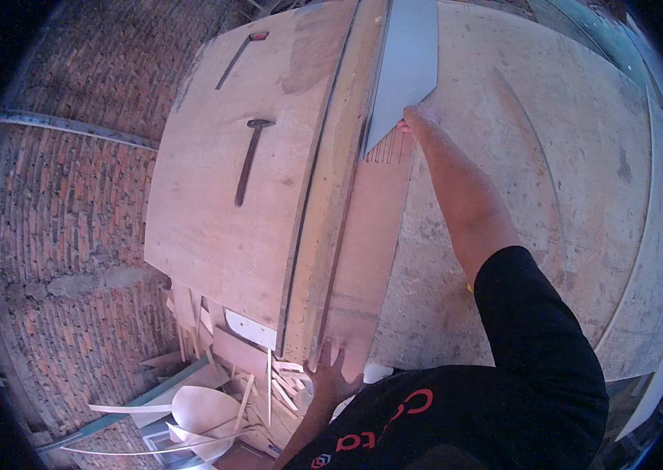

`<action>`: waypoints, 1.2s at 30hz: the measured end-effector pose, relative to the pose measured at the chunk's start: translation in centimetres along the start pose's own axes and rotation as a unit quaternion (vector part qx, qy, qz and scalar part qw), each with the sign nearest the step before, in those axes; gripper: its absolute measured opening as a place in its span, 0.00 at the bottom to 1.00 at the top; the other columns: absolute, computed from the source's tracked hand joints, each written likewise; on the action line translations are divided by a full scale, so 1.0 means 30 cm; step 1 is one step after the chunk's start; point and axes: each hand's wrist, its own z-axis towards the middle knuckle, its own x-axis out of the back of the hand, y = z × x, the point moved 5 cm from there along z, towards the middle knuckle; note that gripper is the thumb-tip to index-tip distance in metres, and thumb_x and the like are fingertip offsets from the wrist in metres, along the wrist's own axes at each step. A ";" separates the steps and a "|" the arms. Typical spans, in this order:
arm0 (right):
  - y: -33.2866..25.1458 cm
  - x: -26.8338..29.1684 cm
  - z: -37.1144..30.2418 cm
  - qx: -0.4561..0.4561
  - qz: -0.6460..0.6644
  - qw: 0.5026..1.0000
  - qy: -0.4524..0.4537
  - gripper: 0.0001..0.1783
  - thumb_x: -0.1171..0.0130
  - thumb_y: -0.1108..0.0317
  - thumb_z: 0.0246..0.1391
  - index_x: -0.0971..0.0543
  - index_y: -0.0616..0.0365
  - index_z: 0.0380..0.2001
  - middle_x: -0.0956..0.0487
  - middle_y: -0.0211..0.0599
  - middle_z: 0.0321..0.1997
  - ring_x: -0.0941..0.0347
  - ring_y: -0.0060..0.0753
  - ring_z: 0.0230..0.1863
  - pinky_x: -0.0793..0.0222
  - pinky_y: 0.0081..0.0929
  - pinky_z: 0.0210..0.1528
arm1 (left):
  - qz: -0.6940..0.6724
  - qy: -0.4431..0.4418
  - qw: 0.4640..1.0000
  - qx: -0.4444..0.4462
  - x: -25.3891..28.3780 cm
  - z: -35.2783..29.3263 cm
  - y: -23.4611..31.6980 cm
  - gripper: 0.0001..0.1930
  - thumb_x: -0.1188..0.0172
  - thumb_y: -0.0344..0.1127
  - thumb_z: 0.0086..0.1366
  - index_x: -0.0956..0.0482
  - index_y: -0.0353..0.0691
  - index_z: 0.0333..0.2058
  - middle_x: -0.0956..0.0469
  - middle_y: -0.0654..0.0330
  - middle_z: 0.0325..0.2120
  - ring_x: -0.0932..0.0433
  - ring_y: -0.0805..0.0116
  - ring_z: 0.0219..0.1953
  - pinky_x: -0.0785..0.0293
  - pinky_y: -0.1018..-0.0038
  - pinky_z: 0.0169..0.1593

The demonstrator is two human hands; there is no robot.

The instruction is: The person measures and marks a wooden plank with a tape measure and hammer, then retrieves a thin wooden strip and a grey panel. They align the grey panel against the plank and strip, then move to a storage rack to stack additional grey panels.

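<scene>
A long white sheet (403,66) with a slanted near end lies at the far middle, over a reddish plywood strip (371,235). My right hand (412,121) reaches far out, with its fingers closed on the sheet's slanted edge near its right corner. Below that edge, several dark lines show on the strip. My left hand (330,374) rests at the strip's near end, fingers spread and holding nothing. Along the strip's left side runs a long yellowish wooden bar (331,157) with dark edges.
On the pale plywood board (214,219) at left lie a hammer (248,164) and an L-shaped tool (239,61). Wood offcuts (269,384) heap below its near edge. A brick wall (73,211) stands left; a worn board (496,157) spreads right.
</scene>
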 end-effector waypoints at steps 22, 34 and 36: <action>-0.080 0.973 -0.360 -0.033 -0.517 0.850 0.097 0.13 0.42 0.62 0.51 0.21 0.62 0.31 0.19 0.46 0.34 0.20 0.40 0.34 0.24 0.40 0.36 | -0.049 -0.004 0.999 0.000 0.002 0.018 0.002 0.47 0.37 0.60 0.46 0.38 0.45 0.64 0.55 0.48 0.69 0.56 0.55 0.71 0.65 0.28 0.59; -0.406 0.121 0.228 0.263 -0.418 0.856 0.154 0.13 0.36 0.59 0.45 0.16 0.52 0.33 0.17 0.39 0.36 0.21 0.38 0.40 0.27 0.33 0.44 | -0.058 -0.043 0.997 -0.005 0.004 0.020 -0.009 0.50 0.35 0.61 0.46 0.41 0.46 0.65 0.55 0.45 0.69 0.55 0.52 0.71 0.65 0.26 0.57; -0.382 0.039 0.375 0.300 -0.439 0.827 0.182 0.14 0.36 0.58 0.46 0.16 0.53 0.33 0.17 0.39 0.36 0.20 0.36 0.38 0.26 0.31 0.42 | -0.056 -0.054 0.997 -0.002 -0.002 0.023 -0.015 0.50 0.35 0.62 0.45 0.40 0.47 0.65 0.54 0.45 0.68 0.54 0.52 0.71 0.65 0.26 0.57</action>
